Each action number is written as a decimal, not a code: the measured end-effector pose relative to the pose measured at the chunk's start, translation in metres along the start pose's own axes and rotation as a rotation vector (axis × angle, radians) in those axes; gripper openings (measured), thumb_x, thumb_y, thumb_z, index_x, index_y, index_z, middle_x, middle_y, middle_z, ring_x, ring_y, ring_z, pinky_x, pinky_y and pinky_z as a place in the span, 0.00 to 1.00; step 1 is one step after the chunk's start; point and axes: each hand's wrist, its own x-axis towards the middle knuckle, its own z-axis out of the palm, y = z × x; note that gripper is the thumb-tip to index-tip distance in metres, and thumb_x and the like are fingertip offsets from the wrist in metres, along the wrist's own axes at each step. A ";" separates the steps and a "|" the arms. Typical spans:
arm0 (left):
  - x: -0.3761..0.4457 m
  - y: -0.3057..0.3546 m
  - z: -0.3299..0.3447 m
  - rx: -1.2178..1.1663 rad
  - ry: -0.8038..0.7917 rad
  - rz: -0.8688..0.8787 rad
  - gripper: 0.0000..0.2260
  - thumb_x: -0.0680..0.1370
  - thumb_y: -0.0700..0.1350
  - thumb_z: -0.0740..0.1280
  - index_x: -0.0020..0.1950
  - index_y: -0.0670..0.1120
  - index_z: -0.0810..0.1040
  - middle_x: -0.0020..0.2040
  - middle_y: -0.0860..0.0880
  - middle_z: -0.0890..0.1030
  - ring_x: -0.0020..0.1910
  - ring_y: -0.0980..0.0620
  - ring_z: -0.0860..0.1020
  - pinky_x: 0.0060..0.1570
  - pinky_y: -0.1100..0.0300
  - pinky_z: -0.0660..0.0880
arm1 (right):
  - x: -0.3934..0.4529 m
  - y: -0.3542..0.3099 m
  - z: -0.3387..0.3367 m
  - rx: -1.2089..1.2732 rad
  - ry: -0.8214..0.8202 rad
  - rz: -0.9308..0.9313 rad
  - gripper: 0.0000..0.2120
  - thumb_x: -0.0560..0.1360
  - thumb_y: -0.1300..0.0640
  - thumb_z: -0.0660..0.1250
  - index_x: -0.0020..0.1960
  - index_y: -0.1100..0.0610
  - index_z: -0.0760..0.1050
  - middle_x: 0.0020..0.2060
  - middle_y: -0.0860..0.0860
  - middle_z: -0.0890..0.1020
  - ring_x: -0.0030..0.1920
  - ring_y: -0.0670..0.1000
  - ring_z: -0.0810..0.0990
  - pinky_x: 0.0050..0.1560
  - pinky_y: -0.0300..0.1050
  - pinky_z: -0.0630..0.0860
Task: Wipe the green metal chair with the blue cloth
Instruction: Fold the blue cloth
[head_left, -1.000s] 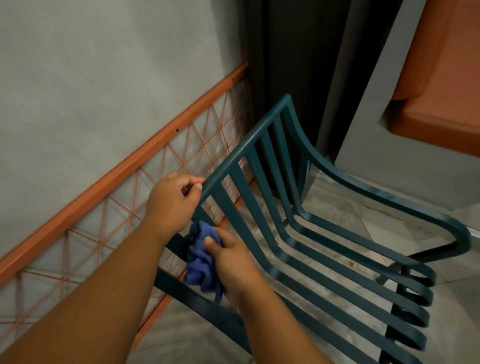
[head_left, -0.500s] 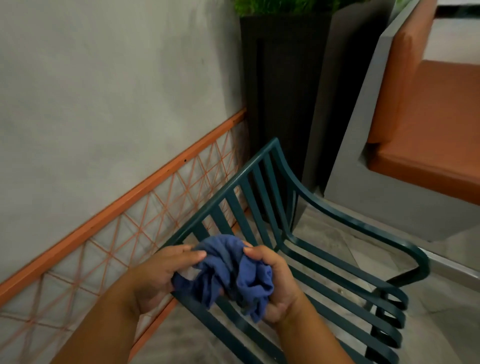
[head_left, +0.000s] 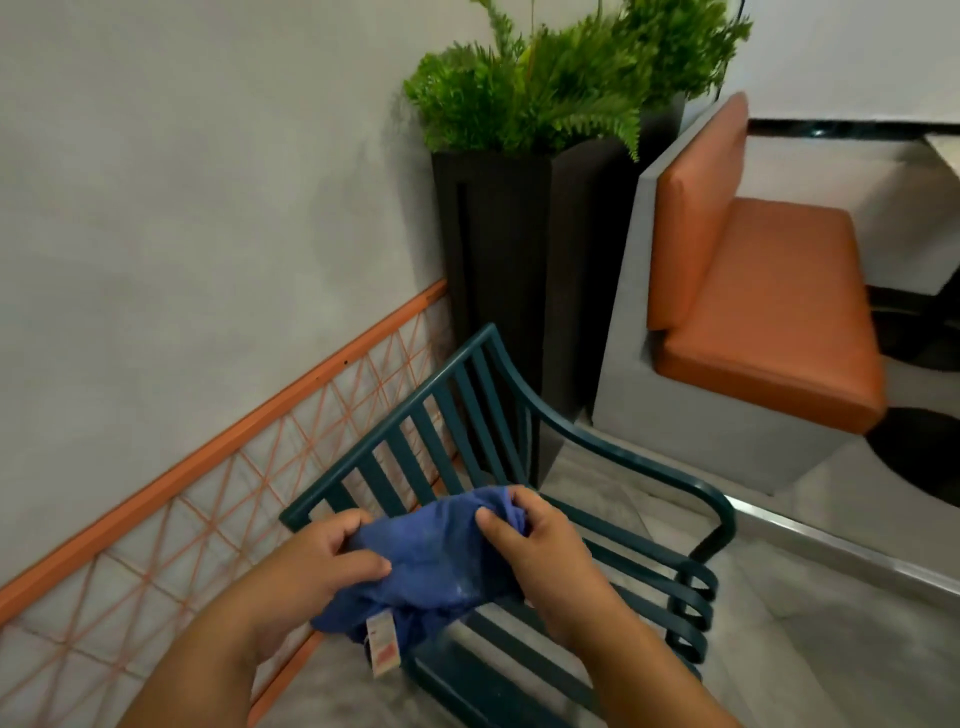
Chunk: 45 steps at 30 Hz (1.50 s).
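1. Running along the left side, a grey wall (head_left: 182, 208) carries an orange rail with a lattice of orange wire (head_left: 218, 519) below it.
2. Grey bench with orange cushions (head_left: 763, 291), at right, just beside a tall black planter (head_left: 498, 270) that holds green ferns (head_left: 545, 88).
3. Green metal chair (head_left: 519, 426), standing on the grey floor in front of the planter; its slatted back faces the wall and its curved armrest sweeps toward the right.
4. Left hand (head_left: 322, 566), with fingers and thumb curled round the left edge of the blue cloth (head_left: 436, 561).
5. Right hand (head_left: 535, 545), pinching the bunched right end of the cloth between thumb and fingers.
6. Blue cloth, stretched between the two hands over the chair's seat slats; whether it touches them cannot be told.
7. White and orange label (head_left: 382, 647), hanging from the cloth's lower edge.
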 end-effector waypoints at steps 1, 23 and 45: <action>-0.002 0.001 0.003 0.126 -0.008 0.013 0.10 0.63 0.45 0.71 0.39 0.43 0.74 0.30 0.51 0.76 0.31 0.56 0.73 0.33 0.61 0.67 | -0.008 -0.010 -0.006 -0.076 -0.014 -0.084 0.02 0.77 0.54 0.66 0.48 0.49 0.78 0.44 0.50 0.84 0.47 0.48 0.82 0.48 0.44 0.80; -0.057 0.059 0.124 0.113 -0.391 0.735 0.05 0.73 0.49 0.71 0.48 0.55 0.80 0.43 0.50 0.80 0.40 0.53 0.78 0.40 0.59 0.75 | -0.185 -0.052 -0.076 -0.364 0.206 -0.198 0.13 0.78 0.62 0.64 0.48 0.43 0.75 0.41 0.49 0.80 0.40 0.45 0.79 0.42 0.38 0.79; -0.138 0.110 0.387 0.134 -0.716 0.849 0.02 0.74 0.44 0.65 0.46 0.50 0.75 0.41 0.46 0.76 0.41 0.54 0.73 0.42 0.61 0.71 | -0.374 0.005 -0.276 -0.427 0.568 -0.122 0.09 0.75 0.54 0.68 0.38 0.49 0.71 0.31 0.44 0.74 0.30 0.39 0.70 0.33 0.30 0.68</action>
